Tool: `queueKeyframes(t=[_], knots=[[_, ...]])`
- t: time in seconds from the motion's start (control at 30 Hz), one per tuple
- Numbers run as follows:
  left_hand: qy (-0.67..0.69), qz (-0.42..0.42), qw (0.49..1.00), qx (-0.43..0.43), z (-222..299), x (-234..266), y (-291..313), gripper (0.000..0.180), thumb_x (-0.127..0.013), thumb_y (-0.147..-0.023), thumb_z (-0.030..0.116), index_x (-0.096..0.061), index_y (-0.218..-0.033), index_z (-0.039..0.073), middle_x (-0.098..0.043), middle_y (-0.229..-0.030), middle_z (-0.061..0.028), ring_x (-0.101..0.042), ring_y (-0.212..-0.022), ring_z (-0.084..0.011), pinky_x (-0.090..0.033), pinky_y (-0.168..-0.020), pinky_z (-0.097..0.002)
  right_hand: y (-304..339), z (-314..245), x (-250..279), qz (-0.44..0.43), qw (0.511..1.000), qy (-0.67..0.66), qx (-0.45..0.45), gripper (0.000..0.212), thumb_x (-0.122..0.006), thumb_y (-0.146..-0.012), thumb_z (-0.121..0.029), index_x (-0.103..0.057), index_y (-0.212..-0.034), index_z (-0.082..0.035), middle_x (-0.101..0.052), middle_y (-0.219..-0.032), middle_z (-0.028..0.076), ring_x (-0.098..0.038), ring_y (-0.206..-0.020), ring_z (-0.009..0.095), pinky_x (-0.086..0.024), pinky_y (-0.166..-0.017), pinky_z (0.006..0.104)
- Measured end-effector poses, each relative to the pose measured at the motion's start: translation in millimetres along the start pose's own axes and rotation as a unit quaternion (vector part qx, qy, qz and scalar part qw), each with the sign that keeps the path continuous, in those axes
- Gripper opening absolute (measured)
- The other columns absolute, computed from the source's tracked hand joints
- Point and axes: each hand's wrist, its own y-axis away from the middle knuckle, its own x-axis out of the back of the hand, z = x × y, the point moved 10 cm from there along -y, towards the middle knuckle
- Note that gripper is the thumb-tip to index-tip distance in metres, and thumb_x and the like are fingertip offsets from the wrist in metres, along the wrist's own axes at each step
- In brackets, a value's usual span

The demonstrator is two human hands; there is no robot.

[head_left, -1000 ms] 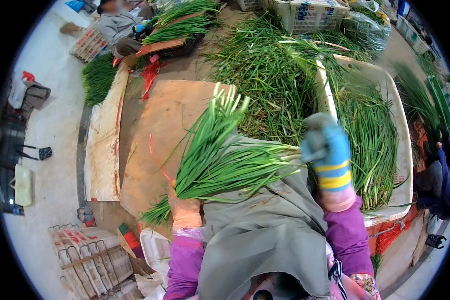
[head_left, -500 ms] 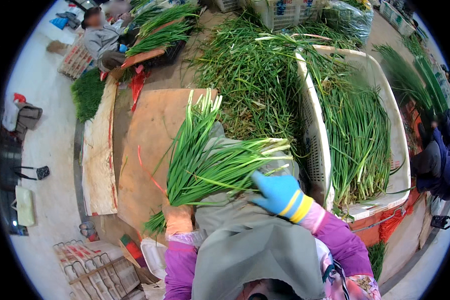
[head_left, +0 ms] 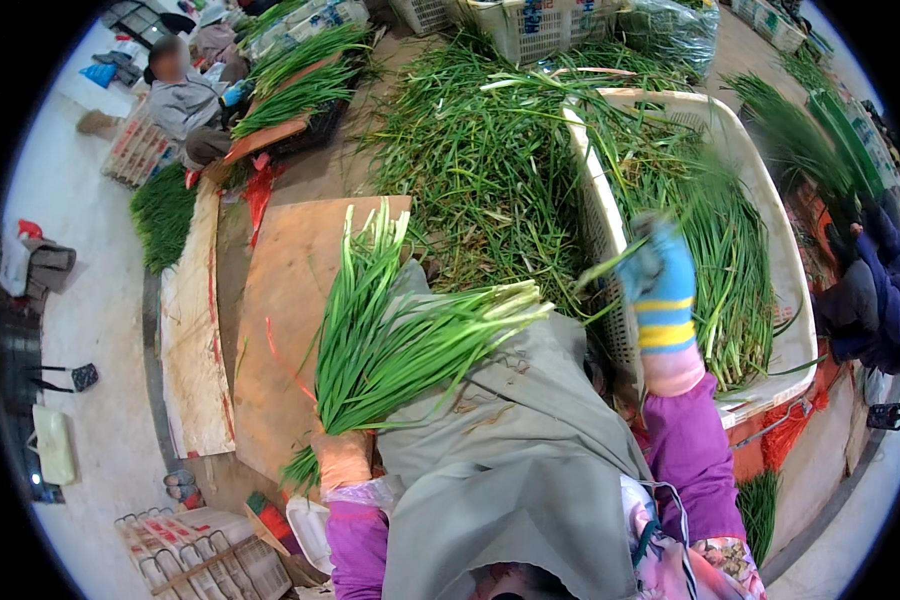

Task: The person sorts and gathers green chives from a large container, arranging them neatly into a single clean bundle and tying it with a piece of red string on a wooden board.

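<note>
My left hand [head_left: 343,458], in an orange glove, is closed round the leafy end of a bunch of garlic chives [head_left: 410,365]; the leaves cover most of its fingers. The bunch fans out in two parts, pale stem ends pointing up and to the right, across my grey-green apron [head_left: 500,430] and a brown board. Raised over the near side of a white plastic crate [head_left: 580,160], my right hand [head_left: 660,270] wears a blue glove with yellow stripes. It is closed on a few loose chive leaves [head_left: 610,262], blurred by motion. More chives [head_left: 735,290] lie in the crate.
Loose chives [head_left: 480,160] are heaped left of the crate. A brown board [head_left: 280,290] lies to my left, beside a long pale plank [head_left: 190,330]. At the far left a person [head_left: 185,100] sits by a board of chives; another person [head_left: 865,280] is at the right edge.
My right hand has left the bunch's stem ends and moved up and right over the crate with loose leaves. My left hand still holds the bunch. The whole view has shifted slightly.
</note>
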Motion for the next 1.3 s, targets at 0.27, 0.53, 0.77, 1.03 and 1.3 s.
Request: queueKeyframes(t=[0.27,0.53,0.77,1.03,1.3], knots=[[0.127,0.016,0.99,0.053,-14,7,3,0.041,-0.047,-0.087,0.025,-0.052,-0.117,-0.003,-0.055,-0.118,-0.0196,-0.053,-0.107,-0.0372,-0.042,-0.095,-0.0529,-10,51,22,-0.183,0.837,0.515,-0.008,0.098,-0.081,-0.059,-0.032,-0.029,-0.136,-0.001,-0.051,-0.121,0.019,-0.057,-0.102,0.023,-0.046,-0.086,0.0339],[0.188,0.03,0.981,0.024,-19,8,4,0.043,-0.049,-0.087,0.028,-0.052,-0.117,-0.003,-0.056,-0.117,-0.0191,-0.053,-0.107,-0.0364,-0.04,-0.096,-0.0525,56,153,-14,-0.415,0.839,0.338,-0.097,0.029,-0.06,-0.081,-0.014,-0.061,-0.109,-0.006,-0.063,-0.109,0.011,-0.059,-0.101,0.023,-0.046,-0.088,0.0304],[0.153,-0.007,0.988,0.021,-8,-27,13,0.045,-0.053,-0.086,0.036,-0.053,-0.112,-0.001,-0.058,-0.111,-0.0189,-0.054,-0.1,-0.0377,-0.042,-0.092,-0.0534,-2,35,45,-0.034,0.909,0.415,-0.007,0.013,-0.058,-0.084,-0.013,-0.065,-0.09,-0.005,-0.064,-0.073,0.01,-0.06,-0.062,0.019,-0.047,-0.057,0.0312],[0.143,0.066,0.987,-0.02,-5,-4,6,0.028,-0.054,-0.087,0.036,-0.057,-0.094,0.009,-0.061,-0.102,-0.0145,-0.057,-0.095,-0.0356,-0.044,-0.087,-0.0559,90,85,-96,-0.341,0.555,0.734,0.193,0.036,-0.058,-0.076,-0.047,-0.065,-0.073,-0.012,-0.06,-0.077,0.007,-0.055,-0.08,0.027,-0.041,-0.068,0.0387],[0.15,0.038,0.986,-0.054,26,-32,27,0.025,-0.053,-0.09,0.037,-0.054,-0.085,0.013,-0.061,-0.096,-0.0118,-0.058,-0.094,-0.0308,-0.046,-0.086,-0.0532,91,105,-99,-0.427,0.441,0.759,0.22,0.003,-0.058,-0.069,-0.013,-0.06,-0.068,-0.012,-0.062,-0.068,0.008,-0.062,-0.066,0.029,-0.047,-0.057,0.0403]])
